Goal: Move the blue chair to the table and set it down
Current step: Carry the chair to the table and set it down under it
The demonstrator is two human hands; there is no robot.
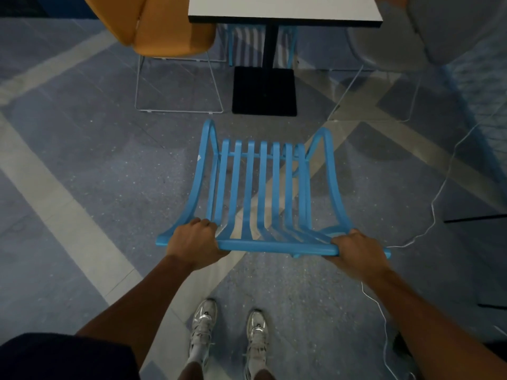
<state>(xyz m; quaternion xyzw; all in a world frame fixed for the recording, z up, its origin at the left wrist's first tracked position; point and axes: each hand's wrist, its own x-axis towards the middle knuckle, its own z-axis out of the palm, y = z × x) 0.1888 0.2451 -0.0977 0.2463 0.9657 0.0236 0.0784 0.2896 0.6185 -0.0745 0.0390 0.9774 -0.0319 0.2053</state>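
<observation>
Landmark = the white table (284,8) w/ its black pedestal base (264,90).

The blue chair (260,187) sits on the near side of the table, facing it, seat front not far from the pedestal base but not yet tucked under. Can't tell if its feet are on the floor or lifted — legs mostly hidden under the seat slats.

Risks, as I judge them:
- Chair front could knock the pedestal base if pushed straight in too far, since it's lined up almost dead centre on it.
- Orange chair (167,26) stands at the table's left side, its wire frame near the pedestal; the pale grey chair (428,31) at the table's right. The gap between them is fairly tight, so a skewed approach could clip one of the frames.
- A thin white cable (436,198) trails over the floor to the right of the blue chair, running back toward the person's right arm. Could snag a chair leg or a foot — shoes (230,333) are just behind the chair.
- Set down unevenly and it could rock or scrape.

Fingers: left hand (193,239) curled tight over the left end of the top backrest rail, fingers wrapped forward, thumb under. Right hand (356,249) same on the right end, fingers closed round the rail. Both grips full, nothing spread, hands well apart on the rail.
</observation>
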